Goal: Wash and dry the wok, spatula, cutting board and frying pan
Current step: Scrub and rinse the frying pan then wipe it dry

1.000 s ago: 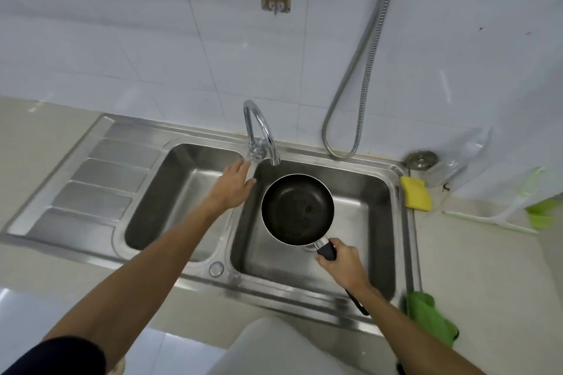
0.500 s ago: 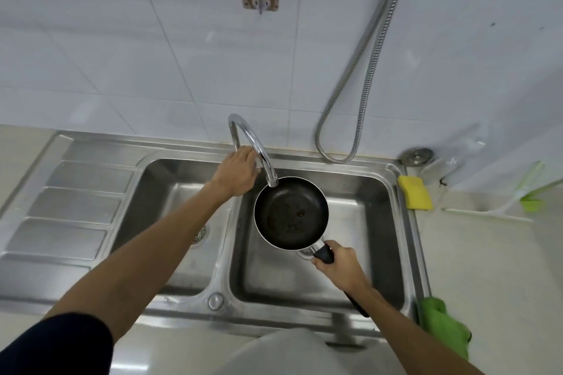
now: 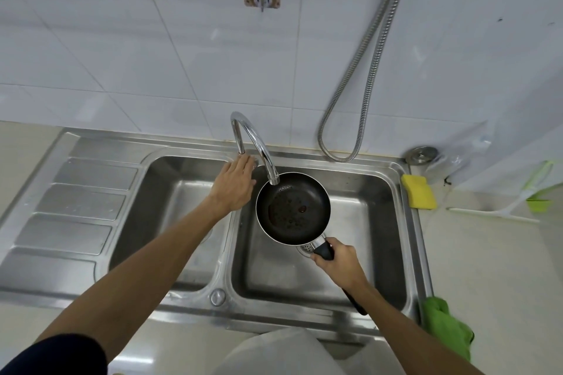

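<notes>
Fingers, left hand: the fingers [image 3: 243,166] lie nearly straight and close together, tips touching the metal part at the foot of the tap; they are curled round nothing.
Fingers, right hand: the fingers [image 3: 323,259] are wrapped tight round the black handle [image 3: 325,250] of the frying pan.
Draining board: the ribbed steel board [image 3: 76,201] takes up the left end of the sink.
Left basin: the basin [image 3: 170,192] lies under the left forearm, and its drain is hidden by the arm.
Left hand: the hand [image 3: 234,184] is palm down over the divider between the two basins.
Tap: the curved chrome tap [image 3: 256,137] arches to the right, and its spout ends just above the pan's far rim.
Frying pan: the frying pan [image 3: 292,207] is held over the right basin [image 3: 365,237], mouth up and roughly level, with dark specks and a brownish spot inside.
Right hand: the hand [image 3: 338,262] grips near the pan end of the handle, and the rest of the handle runs back under the wrist.
Hose: a metal hose [image 3: 365,85] hangs in a loop against the tiled wall.
Sponge: a yellow sponge [image 3: 419,192] sits on the sink's right rim.
Cloth: a green cloth [image 3: 444,326] lies on the table [image 3: 487,268] by the sink's near right corner.
</notes>
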A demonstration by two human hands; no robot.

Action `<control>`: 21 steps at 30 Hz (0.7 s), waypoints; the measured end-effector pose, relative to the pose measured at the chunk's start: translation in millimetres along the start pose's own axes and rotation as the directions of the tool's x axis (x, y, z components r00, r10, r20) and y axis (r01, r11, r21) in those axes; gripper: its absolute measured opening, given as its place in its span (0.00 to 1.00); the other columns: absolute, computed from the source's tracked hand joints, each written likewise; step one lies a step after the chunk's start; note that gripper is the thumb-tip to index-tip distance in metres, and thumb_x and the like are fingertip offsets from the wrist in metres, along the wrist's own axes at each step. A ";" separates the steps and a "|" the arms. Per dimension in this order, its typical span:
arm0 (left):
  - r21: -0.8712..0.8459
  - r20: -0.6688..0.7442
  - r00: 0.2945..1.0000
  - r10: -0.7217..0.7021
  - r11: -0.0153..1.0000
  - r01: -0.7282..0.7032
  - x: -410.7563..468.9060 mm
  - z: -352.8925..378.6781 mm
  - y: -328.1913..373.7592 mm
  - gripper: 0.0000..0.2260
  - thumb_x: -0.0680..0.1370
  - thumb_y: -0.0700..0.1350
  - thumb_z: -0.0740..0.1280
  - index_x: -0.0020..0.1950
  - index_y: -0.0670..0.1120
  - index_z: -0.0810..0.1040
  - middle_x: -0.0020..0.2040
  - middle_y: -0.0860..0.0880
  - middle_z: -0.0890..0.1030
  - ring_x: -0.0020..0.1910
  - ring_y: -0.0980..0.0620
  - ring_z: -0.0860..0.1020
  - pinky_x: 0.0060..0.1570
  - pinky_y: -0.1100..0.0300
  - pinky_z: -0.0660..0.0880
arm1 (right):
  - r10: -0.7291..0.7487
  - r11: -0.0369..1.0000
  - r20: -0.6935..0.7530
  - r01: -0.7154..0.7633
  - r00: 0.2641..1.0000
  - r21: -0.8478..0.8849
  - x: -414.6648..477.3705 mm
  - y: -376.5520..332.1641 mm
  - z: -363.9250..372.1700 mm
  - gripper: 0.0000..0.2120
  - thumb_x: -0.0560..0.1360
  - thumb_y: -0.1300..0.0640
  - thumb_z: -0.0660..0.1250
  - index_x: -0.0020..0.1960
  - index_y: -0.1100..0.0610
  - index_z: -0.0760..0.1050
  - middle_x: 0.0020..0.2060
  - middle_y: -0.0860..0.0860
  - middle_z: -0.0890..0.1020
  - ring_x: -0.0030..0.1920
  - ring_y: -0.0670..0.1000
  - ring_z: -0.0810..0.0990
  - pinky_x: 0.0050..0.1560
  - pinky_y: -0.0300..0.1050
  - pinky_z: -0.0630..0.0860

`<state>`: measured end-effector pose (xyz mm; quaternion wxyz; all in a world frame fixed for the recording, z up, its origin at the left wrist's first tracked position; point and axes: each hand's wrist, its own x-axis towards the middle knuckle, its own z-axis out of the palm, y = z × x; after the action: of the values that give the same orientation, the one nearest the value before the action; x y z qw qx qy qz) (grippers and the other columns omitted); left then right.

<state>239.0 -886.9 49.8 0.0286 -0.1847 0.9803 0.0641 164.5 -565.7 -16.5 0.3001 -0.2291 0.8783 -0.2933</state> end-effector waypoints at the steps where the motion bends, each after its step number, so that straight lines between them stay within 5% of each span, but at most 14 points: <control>1: -0.004 0.006 1.000 -0.006 1.000 0.006 -0.8 1.7 0.2 0.28 0.83 0.48 0.61 0.79 0.40 0.57 0.79 0.40 0.60 0.79 0.40 0.58 0.77 0.45 0.58 | -0.002 1.000 -0.003 0.002 1.000 0.005 -0.1 0.3 -0.5 0.17 0.71 0.48 0.75 0.56 0.56 0.79 0.41 0.49 0.83 0.40 0.47 0.80 0.34 0.27 0.69; 6: -0.046 0.038 0.997 -0.071 0.996 0.073 -4.7 3.2 6.2 0.31 0.83 0.49 0.60 0.81 0.39 0.53 0.81 0.40 0.56 0.80 0.42 0.54 0.78 0.45 0.55 | -0.007 1.000 -0.004 0.007 1.000 0.027 0.2 2.0 -0.1 0.18 0.72 0.49 0.75 0.58 0.55 0.79 0.42 0.48 0.83 0.40 0.45 0.80 0.35 0.27 0.70; 9: -0.300 -0.109 0.957 -0.268 0.927 0.226 -24.2 -1.6 27.7 0.25 0.81 0.45 0.65 0.75 0.37 0.66 0.74 0.37 0.68 0.74 0.38 0.66 0.74 0.45 0.64 | -0.008 0.999 -0.018 0.009 1.000 0.052 0.7 2.2 2.6 0.18 0.71 0.49 0.76 0.58 0.55 0.79 0.41 0.47 0.83 0.39 0.43 0.80 0.35 0.25 0.71; 11: -0.506 -0.189 0.882 -0.431 0.813 0.289 -51.9 10.1 58.5 0.13 0.80 0.44 0.67 0.61 0.38 0.77 0.58 0.39 0.78 0.59 0.39 0.76 0.61 0.46 0.74 | -0.006 0.997 -0.038 0.009 0.999 0.071 0.5 1.1 7.6 0.18 0.71 0.48 0.76 0.58 0.54 0.79 0.41 0.48 0.84 0.39 0.44 0.80 0.37 0.26 0.72; 14: -0.675 0.140 0.783 -0.606 0.520 0.523 -100.4 45.1 116.4 0.13 0.80 0.53 0.66 0.42 0.46 0.78 0.41 0.46 0.81 0.45 0.43 0.81 0.47 0.50 0.77 | 0.005 0.993 -0.082 0.005 0.997 0.119 -2.6 -4.1 20.4 0.15 0.77 0.47 0.70 0.59 0.55 0.76 0.40 0.50 0.84 0.40 0.50 0.82 0.43 0.44 0.81; 17: -0.637 0.655 0.582 -0.483 0.063 0.769 -120.1 73.8 159.9 0.21 0.78 0.64 0.65 0.42 0.47 0.77 0.41 0.47 0.81 0.45 0.45 0.81 0.51 0.48 0.79 | 0.037 0.978 -0.125 -0.011 0.991 0.210 -9.3 -11.3 30.6 0.08 0.84 0.48 0.56 0.56 0.51 0.70 0.41 0.55 0.82 0.39 0.57 0.82 0.41 0.58 0.81; 19: -0.587 0.800 0.512 -0.313 -0.230 0.776 -116.1 82.5 172.3 0.23 0.78 0.68 0.62 0.53 0.48 0.79 0.50 0.48 0.83 0.53 0.47 0.81 0.53 0.49 0.77 | 0.051 0.971 -0.146 -0.015 0.988 0.240 -15.9 -14.8 34.6 0.04 0.85 0.51 0.54 0.54 0.50 0.66 0.42 0.56 0.80 0.40 0.55 0.82 0.39 0.52 0.81; 21: -0.595 0.802 0.562 -0.202 -0.353 0.722 -104.3 86.4 176.2 0.26 0.79 0.68 0.59 0.60 0.48 0.81 0.56 0.48 0.84 0.57 0.48 0.80 0.56 0.50 0.76 | 0.036 0.968 -0.168 0.007 0.985 0.252 -21.8 -17.0 37.8 0.02 0.85 0.56 0.55 0.54 0.50 0.65 0.43 0.53 0.79 0.40 0.47 0.81 0.34 0.34 0.77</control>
<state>274.3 -675.0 -7.2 0.0953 -0.5288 0.3974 0.7439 208.9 -579.6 -21.3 0.2522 -0.1567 0.8582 -0.4187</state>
